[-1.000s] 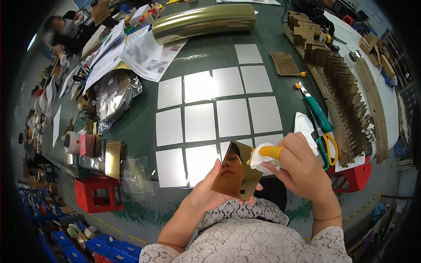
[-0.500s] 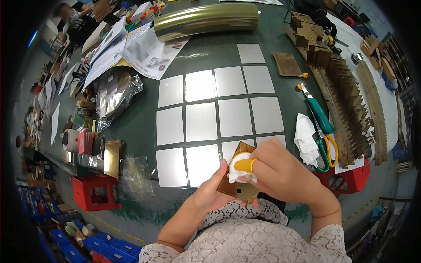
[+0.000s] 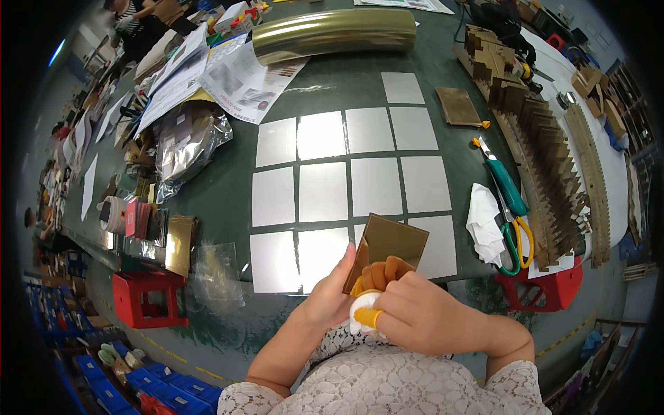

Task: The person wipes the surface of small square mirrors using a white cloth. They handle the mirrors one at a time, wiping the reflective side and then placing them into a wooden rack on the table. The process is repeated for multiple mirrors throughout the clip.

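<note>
My left hand grips a square, bronze-tinted glossy plate by its left edge, its thumb along that side. The plate is tilted above the near edge of the table, and its shiny face mirrors my right fingers. A wad of white cloth or tissue is pinched in my right hand, at the plate's near corner. One right finger wears a yellow finger cot. Behind the plate, rows of pale square sheets lie flat on the green table; the plate partly covers the nearest row.
To the right lie green-handled scissors, a crumpled white tissue, a brown square piece and toothed brown racks. A gold film roll lies at the back. Papers and a plastic-wrapped bundle are left. Red stools stand below.
My right hand has drawn the cloth down and left across the plate to its near corner. The plate's face is now more exposed and turned upward. The whole view has shifted slightly.
</note>
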The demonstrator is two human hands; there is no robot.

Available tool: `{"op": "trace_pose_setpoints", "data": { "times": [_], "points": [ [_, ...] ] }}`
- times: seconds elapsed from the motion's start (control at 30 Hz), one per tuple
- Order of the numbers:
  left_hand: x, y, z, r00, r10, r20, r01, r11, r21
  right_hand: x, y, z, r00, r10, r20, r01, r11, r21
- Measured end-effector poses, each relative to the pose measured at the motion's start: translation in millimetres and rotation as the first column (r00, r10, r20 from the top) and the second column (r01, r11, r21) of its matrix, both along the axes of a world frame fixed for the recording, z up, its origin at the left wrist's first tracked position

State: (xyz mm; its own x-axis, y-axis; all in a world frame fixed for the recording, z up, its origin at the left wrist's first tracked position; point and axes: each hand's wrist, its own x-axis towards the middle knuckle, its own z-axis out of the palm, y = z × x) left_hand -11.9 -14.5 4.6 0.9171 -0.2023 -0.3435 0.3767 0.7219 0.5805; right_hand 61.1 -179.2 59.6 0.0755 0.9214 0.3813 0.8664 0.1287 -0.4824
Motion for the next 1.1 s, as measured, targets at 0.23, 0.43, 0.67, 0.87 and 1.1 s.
{"op": "trace_pose_setpoints", "data": {
  "times": [0.23,0.43,0.67,0.87,1.1],
  "points": [
    [8,8,-5,0.987,0.015,0.159,0.041,0.939,-0.34,-11,-7,5,0.993,0.064,-0.098,-0.059,0.997,0.059],
    [7,7,-9,0.985,0.063,0.163,0.014,0.902,-0.431,-4,-10,12,0.993,0.016,-0.116,-0.016,1.0,-0.003],
    [6,7,-8,0.982,0.065,0.178,0.026,0.884,-0.467,-5,-8,14,0.991,-0.066,-0.116,0.071,0.997,0.035],
    [7,7,-9,0.98,0.095,0.175,0.001,0.876,-0.483,-5,-8,12,0.99,-0.08,-0.115,0.084,0.996,0.026],
    [8,8,-11,0.978,0.101,0.183,0.0,0.877,-0.481,-3,-4,13,0.984,-0.148,-0.098,0.157,0.984,0.089]
  ]
}}
